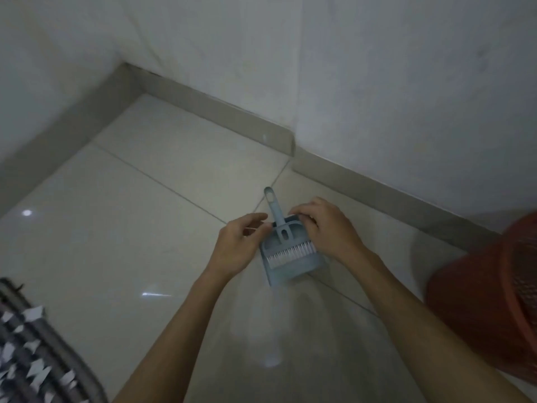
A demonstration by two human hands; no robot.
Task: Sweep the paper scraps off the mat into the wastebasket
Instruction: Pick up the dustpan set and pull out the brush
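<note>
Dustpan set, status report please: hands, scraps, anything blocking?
Both hands, left hand and right hand, on dustpan, brush nested inside. Paper scraps on mat. Wastebasket right, unobstructed.

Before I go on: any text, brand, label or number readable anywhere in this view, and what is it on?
None: no word, brand, number or sign can be read in this view.
Dustpan and brush: plain blue plastic, no marking visible.
Wastebasket: red mesh, no label visible; blurred at the frame edge.
Mat and paper scraps: stripes and blank white pieces only, blurred.
Left hand and right hand: nothing written.
</note>
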